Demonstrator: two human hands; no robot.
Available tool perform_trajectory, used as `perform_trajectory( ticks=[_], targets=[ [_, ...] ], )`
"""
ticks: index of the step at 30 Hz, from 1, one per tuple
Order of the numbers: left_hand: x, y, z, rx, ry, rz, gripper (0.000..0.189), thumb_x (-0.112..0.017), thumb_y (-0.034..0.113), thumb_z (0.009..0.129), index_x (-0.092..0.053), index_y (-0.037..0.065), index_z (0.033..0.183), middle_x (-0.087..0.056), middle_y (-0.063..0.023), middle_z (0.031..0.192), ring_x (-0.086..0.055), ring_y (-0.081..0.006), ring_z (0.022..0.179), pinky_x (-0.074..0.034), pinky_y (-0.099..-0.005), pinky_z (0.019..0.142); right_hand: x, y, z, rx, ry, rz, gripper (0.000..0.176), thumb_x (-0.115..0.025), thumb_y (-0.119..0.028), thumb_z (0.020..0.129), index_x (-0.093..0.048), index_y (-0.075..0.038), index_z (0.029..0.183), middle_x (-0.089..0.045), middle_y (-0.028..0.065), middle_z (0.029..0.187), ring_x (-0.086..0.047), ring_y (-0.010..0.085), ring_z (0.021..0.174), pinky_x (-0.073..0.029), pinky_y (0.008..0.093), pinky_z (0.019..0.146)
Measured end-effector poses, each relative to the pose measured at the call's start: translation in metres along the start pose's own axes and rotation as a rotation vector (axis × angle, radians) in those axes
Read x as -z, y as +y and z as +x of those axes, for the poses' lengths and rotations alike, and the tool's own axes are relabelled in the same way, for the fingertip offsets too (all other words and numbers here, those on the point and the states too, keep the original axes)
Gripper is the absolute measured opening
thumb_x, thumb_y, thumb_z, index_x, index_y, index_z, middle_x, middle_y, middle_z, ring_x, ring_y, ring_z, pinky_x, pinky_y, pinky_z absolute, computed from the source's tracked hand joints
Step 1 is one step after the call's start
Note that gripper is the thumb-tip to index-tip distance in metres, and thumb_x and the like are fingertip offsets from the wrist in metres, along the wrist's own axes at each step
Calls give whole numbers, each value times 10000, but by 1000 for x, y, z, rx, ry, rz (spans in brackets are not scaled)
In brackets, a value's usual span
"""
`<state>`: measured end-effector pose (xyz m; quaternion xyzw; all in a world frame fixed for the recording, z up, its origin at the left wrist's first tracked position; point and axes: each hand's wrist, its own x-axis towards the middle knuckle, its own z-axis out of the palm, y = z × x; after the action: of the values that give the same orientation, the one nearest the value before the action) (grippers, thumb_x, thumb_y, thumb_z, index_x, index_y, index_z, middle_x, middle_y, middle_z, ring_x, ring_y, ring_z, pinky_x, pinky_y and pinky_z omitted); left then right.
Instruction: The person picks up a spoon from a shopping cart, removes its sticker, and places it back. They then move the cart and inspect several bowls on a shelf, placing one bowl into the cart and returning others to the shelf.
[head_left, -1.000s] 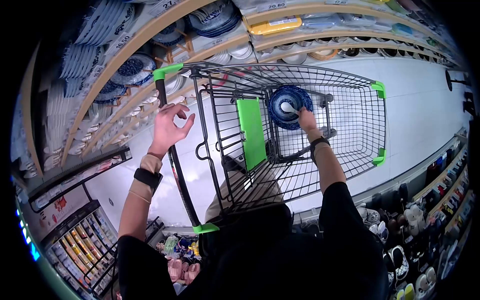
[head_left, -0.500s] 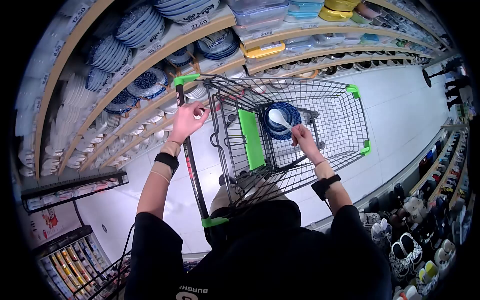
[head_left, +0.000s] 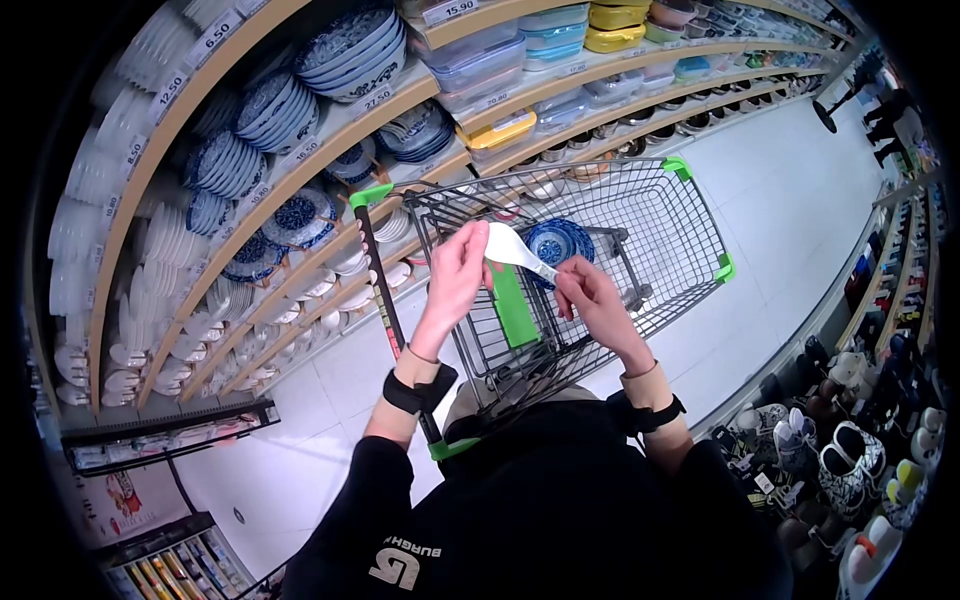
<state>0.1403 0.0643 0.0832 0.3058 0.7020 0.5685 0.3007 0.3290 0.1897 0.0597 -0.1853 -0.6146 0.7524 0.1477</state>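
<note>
Spoon (head_left: 508,247), one, between left hand (head_left: 455,272) and right hand (head_left: 592,298); one bowl (head_left: 560,242).

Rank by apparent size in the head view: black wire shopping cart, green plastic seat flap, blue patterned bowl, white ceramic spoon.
1. Black wire shopping cart, by far.
2. Green plastic seat flap and blue patterned bowl: look alike, unranked; the flap is partly covered.
3. White ceramic spoon, smallest, though nearest the camera.
</note>
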Motion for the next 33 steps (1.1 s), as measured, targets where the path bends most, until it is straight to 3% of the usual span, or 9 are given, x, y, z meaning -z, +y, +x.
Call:
perform_trajectory(
  ticks=[2,7,10,14,15,18,21,27,33],
  targets=[
    [-3,-1,2,-23,30,52,334,-466,292,1078,-644,10,1058,-643,-44,666,-559,-85,489,-409,-246,468,-6,-6,-2,28,-5,44,126,-512,-131,1055,-528,-21,996,-526,-21,699,-481,53,601,-397,215,561],
    [-12,-4,-2,-82,62,-20,348,-450,308,1084,-659,30,1084,-595,-27,592,-546,-77,482,-394,-245,465,-7,-14,-8,-37,-63,-17,301,-471,-199,1076,-571,-7,1285,-557,-14,703,-474,43,526,-421,205,491],
    [-13,-7,-6,-178,18,-18,367,-425,316,1092,-666,44,1147,-569,-11,573,-538,-70,483,-383,-232,478,-6,-31,-9,-260,-172,112,361,-411,-270,1095,-562,-6,1288,-559,-4,685,-470,59,507,-397,197,495],
    [-18,-15,-10,-166,4,-116,408,-415,364,1094,-670,48,1144,-576,-9,598,-555,-66,528,-390,-221,515,-3,-18,-6,-399,-350,369,358,-397,-263,1097,-589,-3,1250,-442,-40,621,-342,23,446,-274,182,402],
    [-17,-15,-11,-147,-20,-145,434,-417,367,1090,-631,-7,1141,-607,-50,719,-581,-114,544,-449,-226,528,-6,-19,-7,-427,-324,426,315,-414,-250,1093,-598,-9,1178,-390,-57,612,-294,11,439,-235,173,384],
    [-18,-15,-13,-149,-19,-188,453,-384,375,1099,-649,11,1153,-613,-37,687,-589,-94,563,-426,-230,538,-7,-9,-7,-487,-303,574,310,-427,-278,1092,-593,-17,1121,-381,-70,618,-292,12,457,-238,168,395],
    [-17,-19,-14,-169,-78,-272,490,-339,387,1105,-615,-9,1192,-641,-58,774,-621,-114,608,-457,-239,563,-10,-6,-8,-466,-286,630,275,-456,-277,1084,-570,-28,1057,-374,-77,626,-273,10,461,-232,170,394],
    [-21,-9,-18,-108,-118,-347,464,-350,381,1100,-564,-3,1247,-673,-90,887,-645,-145,664,-487,-261,601,-10,-17,-12,-368,-265,367,233,-495,-282,1070,-548,-69,994,-408,-68,660,-292,8,478,-225,186,406],
    [-22,-2,-17,-77,-163,-397,376,-395,307,1084,-532,19,1282,-700,-137,970,-659,-170,696,-498,-272,607,-9,-14,-11,-207,-48,140,190,-522,-257,1057,-596,-84,1078,-434,-77,652,-334,5,491,-250,198,437]
  ],
)
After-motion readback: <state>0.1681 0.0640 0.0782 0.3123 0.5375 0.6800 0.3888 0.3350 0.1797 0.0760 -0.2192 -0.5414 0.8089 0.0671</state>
